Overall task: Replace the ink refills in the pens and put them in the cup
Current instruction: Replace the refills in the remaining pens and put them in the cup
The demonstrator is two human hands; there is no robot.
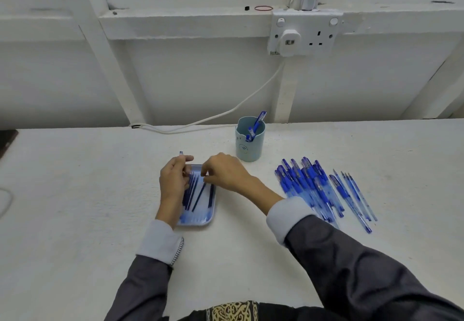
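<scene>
— What could go wrong from here?

— The refills (194, 192) lie thin and close together in the tray (200, 222). If my fingertips close on two at once, or drag one sideways, the others may roll or flick over the shallow rim onto the table (100, 195). My left wrist is over the tray's near-left edge, so a nudge there could shift the whole tray.

— And your hands?

— My left hand (173, 182) is curled round a blue-tipped piece (181, 153) whose end pokes out above my forefinger. The rest is hidden in my fingers, so I cannot say whether it is a barrel or a refill. My right hand (226, 172) hovers over the tray's far end, fingers bent down, thumb and forefinger nearly together at the refill tips. I cannot tell whether they already pinch one.

— The rest?

— The cup (249, 145) stands just beyond my right hand and has pens (257, 122) in it. The pen pile (308, 185) lies to my right, well apart from the tray.
</scene>
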